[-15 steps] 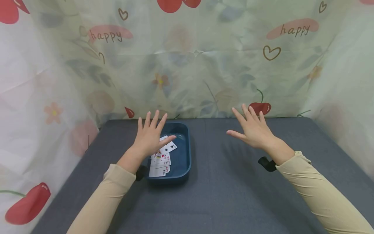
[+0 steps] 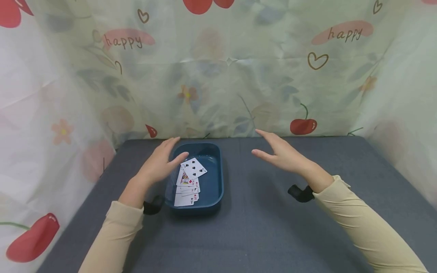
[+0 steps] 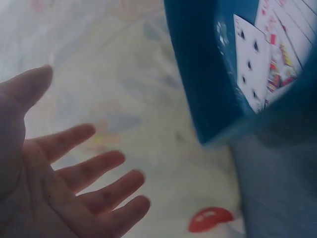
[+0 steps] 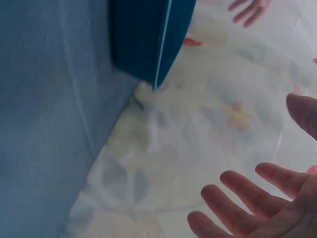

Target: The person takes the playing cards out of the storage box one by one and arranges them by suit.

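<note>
My left hand [image 2: 155, 163] hovers at the left side of a blue tray [image 2: 215, 178], its thumb over the tray's left edge. Inside the tray, several playing cards [image 2: 186, 200] lie overlapping along the left half. Uppermost at the back is a spade card [image 2: 194, 168], set at a slant over a face card [image 2: 186, 179]. My right hand [image 2: 285, 153] hangs in the air to the right of the tray, thumb apart from the fingers. In both wrist views the fingers are spread, nearly straight, and hold nothing.
A dark grey cloth covers the table [image 2: 246, 235]. Behind it and at both sides hangs a patterned curtain [image 2: 225, 87] with cherries, flowers and lettering. A black wrist strap [image 2: 301, 193] sits under the right forearm, another black strap [image 2: 153, 205] under the left.
Both hands have turned from backs up to thumb sides up. The left hand has shifted left and uncovered more of the cards; the right hand has moved a little left.
</note>
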Motion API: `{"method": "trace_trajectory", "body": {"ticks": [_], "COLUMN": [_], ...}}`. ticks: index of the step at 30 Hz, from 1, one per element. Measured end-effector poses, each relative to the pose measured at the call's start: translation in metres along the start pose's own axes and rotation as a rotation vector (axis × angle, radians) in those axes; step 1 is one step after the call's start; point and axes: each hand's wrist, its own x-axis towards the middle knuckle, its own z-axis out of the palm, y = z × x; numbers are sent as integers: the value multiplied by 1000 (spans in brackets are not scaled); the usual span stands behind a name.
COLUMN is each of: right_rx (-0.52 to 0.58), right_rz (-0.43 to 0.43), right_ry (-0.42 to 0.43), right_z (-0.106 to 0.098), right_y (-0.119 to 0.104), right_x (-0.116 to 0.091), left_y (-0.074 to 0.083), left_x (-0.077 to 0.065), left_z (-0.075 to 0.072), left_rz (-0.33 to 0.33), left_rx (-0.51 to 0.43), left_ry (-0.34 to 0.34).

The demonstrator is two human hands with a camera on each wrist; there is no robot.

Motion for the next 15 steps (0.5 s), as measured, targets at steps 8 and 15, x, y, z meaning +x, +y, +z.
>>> {"method": "trace_trajectory", "body": {"ticks": [8, 15], "right_rx": [159, 248], "right_rz": [-62, -82], "right_ry": [-30, -61], "right_z": [21, 46], "right_y": [-18, -35], "right_x": [19, 44], "left_y": [-41, -64], "left_x": [-4, -4], "left_z": [7, 20], "left_rz": [-10, -32], "left_rx": [-40, -98], "left_ry": [-85, -137]}}
